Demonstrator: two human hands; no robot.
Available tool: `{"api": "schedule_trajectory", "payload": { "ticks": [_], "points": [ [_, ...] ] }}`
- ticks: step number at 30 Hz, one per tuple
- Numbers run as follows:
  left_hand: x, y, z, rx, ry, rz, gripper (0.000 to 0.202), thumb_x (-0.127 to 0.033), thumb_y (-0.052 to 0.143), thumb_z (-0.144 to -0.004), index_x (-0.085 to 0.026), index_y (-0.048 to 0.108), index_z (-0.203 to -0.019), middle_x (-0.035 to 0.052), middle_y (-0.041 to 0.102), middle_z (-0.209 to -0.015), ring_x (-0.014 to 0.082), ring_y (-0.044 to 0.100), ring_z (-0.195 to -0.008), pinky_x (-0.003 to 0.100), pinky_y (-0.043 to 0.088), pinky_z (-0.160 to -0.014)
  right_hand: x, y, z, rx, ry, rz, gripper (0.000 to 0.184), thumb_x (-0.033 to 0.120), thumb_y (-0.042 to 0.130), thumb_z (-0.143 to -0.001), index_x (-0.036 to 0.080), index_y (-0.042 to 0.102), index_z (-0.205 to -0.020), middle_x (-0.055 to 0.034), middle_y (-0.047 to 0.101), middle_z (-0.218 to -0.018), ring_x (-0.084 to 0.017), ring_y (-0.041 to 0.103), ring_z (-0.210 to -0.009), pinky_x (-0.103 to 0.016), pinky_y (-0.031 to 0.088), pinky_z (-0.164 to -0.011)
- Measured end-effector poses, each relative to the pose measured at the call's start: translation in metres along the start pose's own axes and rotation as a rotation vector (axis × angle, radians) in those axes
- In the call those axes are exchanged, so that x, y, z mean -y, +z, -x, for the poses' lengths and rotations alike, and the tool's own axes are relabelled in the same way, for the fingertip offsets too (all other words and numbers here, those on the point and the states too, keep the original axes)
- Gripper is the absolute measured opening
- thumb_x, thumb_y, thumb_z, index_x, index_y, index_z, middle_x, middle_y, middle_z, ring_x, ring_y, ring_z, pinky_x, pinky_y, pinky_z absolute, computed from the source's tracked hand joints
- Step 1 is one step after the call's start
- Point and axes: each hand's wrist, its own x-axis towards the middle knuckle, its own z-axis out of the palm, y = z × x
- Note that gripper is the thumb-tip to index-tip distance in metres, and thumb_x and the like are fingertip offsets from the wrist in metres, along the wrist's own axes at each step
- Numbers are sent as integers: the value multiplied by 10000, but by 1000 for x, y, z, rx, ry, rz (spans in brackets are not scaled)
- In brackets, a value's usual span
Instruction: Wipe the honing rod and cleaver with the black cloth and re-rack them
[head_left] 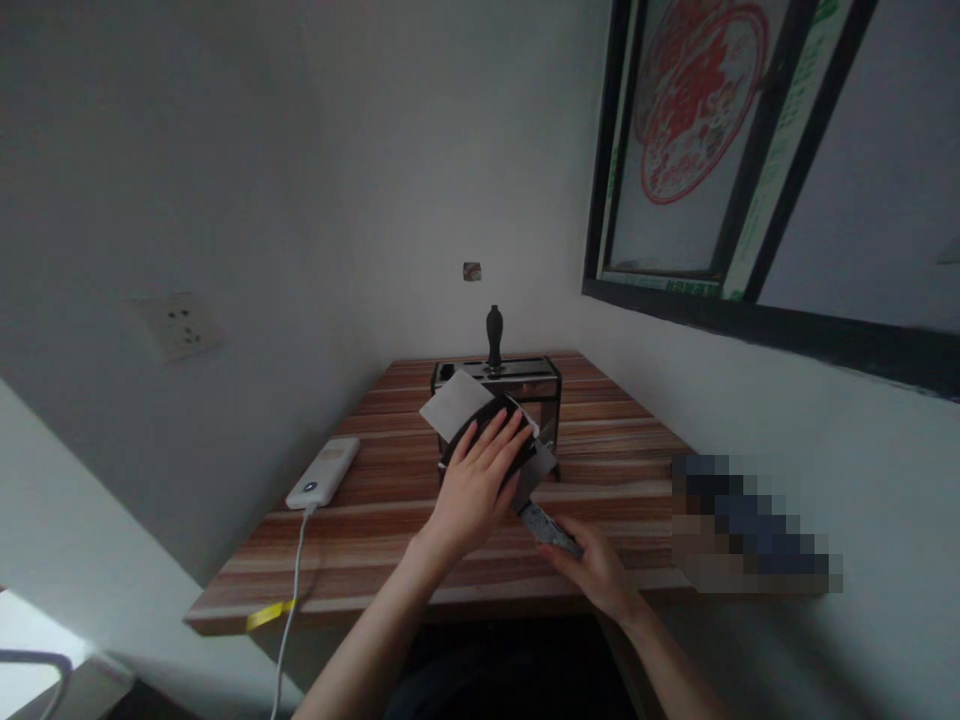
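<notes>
A wide cleaver (459,402) is held over the table in front of a knife rack. Its pale grey blade points up and to the left. My right hand (592,570) is closed around its grey patterned handle (550,528). Across the middle of the blade, my left hand (480,475) presses a black cloth-like piece (501,408) with a light edge. Its fingers lie close together over this piece, and the thumb side is partly hidden. Behind them, the dark-framed rack (525,370) holds an upright black handle (494,335).
The wood-striped table (607,470) fits between walls. On its left lies a white power bank (326,472) with a white cable (294,590) hanging over the front edge, near a yellow strip (270,614). A pixelated patch covers the right corner. A dark-framed window (675,285) stands right.
</notes>
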Motion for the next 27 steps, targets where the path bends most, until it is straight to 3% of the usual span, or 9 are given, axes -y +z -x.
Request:
{"api": "schedule_trajectory", "payload": {
  "ticks": [10, 15, 21, 27],
  "points": [
    [50, -18, -8, -142, -148, -36, 488, -199, 356, -935, -228, 297, -1419, 47, 309, -1501, 185, 189, -1409, 455, 141, -1147, -5, 1, 1, 54, -32, 0, 362, 480, 588, -798, 132, 670, -851, -55, 671, -755, -191, 599, -697, -267, 462, -627],
    [65, -20, -4, -219, -221, 25, 490, -191, 324, -938, -227, 280, -1425, 65, 275, -1514, 193, 177, -1411, 488, 158, -1138, -2, 1, 1, 48, -51, 28, 325, 467, 594, -792, 149, 662, -804, -33, 646, -698, -173, 575, -647, -258, 456, -580],
    [58, -16, 0, -256, -257, -30, 536, -173, 340, -927, -238, 232, -1448, 79, 249, -1522, 223, 147, -1416, 527, 132, -1134, -2, 2, 2, 30, -36, 38, 316, 462, 612, -777, 150, 661, -790, -29, 648, -691, -171, 578, -644, -258, 460, -576],
    [37, -5, 3, -205, -199, -73, 550, -173, 359, -927, -220, 214, -1456, 87, 280, -1508, 225, 175, -1411, 519, 140, -1134, 0, 2, 1, 59, -18, 36, 342, 471, 591, -788, 138, 664, -827, -47, 662, -726, -185, 590, -669, -269, 461, -601]
  ]
}}
